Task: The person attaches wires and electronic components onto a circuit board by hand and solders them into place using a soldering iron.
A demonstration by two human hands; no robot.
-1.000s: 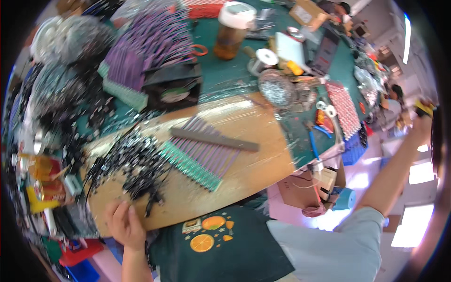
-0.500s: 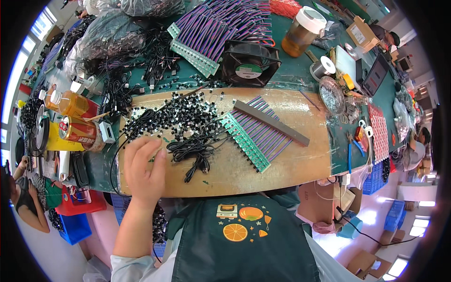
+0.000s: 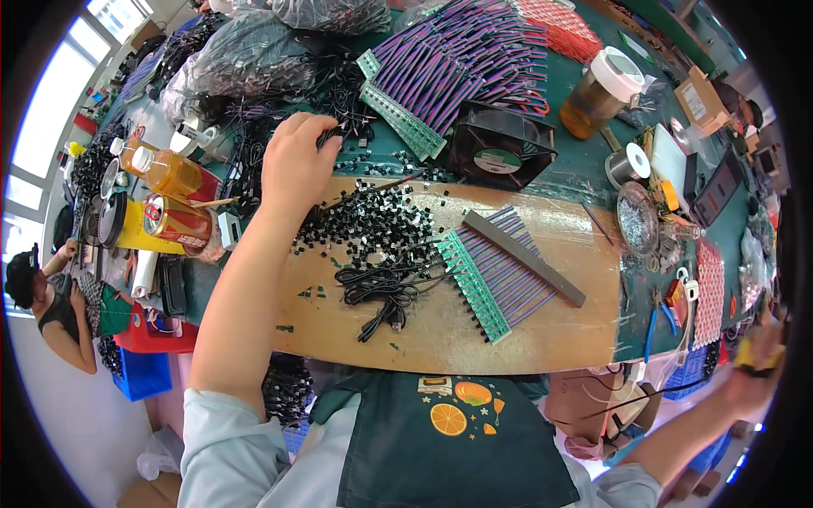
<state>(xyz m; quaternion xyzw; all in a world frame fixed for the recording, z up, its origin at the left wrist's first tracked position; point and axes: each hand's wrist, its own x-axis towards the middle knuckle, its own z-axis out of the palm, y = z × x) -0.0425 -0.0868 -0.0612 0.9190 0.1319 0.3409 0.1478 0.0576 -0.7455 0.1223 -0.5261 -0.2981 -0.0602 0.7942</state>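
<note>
My left hand point(image 3: 298, 161) reaches to the pile of black cables point(image 3: 343, 93) at the back left. Its fingers curl down with dark cable at the fingertips; part of the grip is hidden. At the far right edge, my right hand point(image 3: 762, 356) is closed around a yellow and black thing point(image 3: 756, 359), blurred and too small to name. Between them on the brown board lies a green circuit board strip point(image 3: 476, 288) with purple wires, a dark bar point(image 3: 525, 258) across the wires. Beside it rest a coiled black cable point(image 3: 377, 292) and a heap of small black-and-silver connectors point(image 3: 373, 224).
A black fan point(image 3: 504, 144) and more wired green strips point(image 3: 402, 118) stand behind the board. Drink bottles point(image 3: 174, 173) and a can point(image 3: 174, 222) crowd the left. To the right are a lidded jar point(image 3: 597, 93), a solder spool point(image 3: 628, 163), a round dish point(image 3: 637, 218) and blue-handled pliers point(image 3: 652, 326).
My left hand has moved from the board's near left up to the cable pile. My right hand has come into view at the far right. The whole view has shifted.
</note>
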